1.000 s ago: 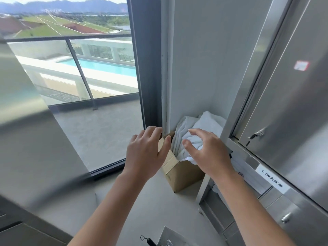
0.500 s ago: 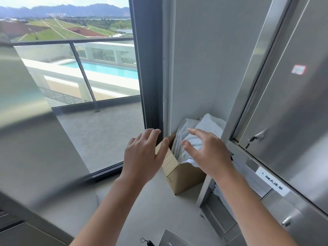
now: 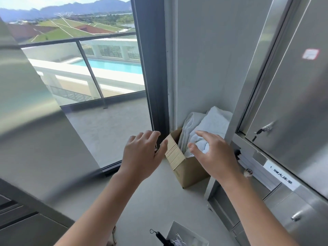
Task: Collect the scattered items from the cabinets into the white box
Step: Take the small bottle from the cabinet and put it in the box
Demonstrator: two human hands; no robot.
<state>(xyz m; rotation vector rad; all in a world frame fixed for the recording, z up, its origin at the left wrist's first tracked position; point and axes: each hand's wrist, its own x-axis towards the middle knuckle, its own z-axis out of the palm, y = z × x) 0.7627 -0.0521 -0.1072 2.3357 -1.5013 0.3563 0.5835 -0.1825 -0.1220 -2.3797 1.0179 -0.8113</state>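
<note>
A brown cardboard box (image 3: 188, 171) stands on the floor in the corner, stuffed with white towels (image 3: 211, 125). My left hand (image 3: 142, 155) hovers open just left of the box flap, fingers spread, holding nothing. Above the towels my right hand (image 3: 214, 155) is open too, thumb and fingers apart, close to the cloth; whether it touches is unclear. The corner of a white box (image 3: 177, 229) shows at the bottom edge, with small items inside. A steel cabinet (image 3: 292, 96) fills the right side.
A large window (image 3: 99, 71) with a dark frame is on the left, and a blurred steel door (image 3: 23, 107) leans in the left foreground. Cabinet locks and a white label (image 3: 280, 174) sit at right. A black cord item (image 3: 159, 236) lies by the white box.
Both hands stayed spread near the cardboard box and drifted slightly lower. The view tilted a little. Nothing was picked up.
</note>
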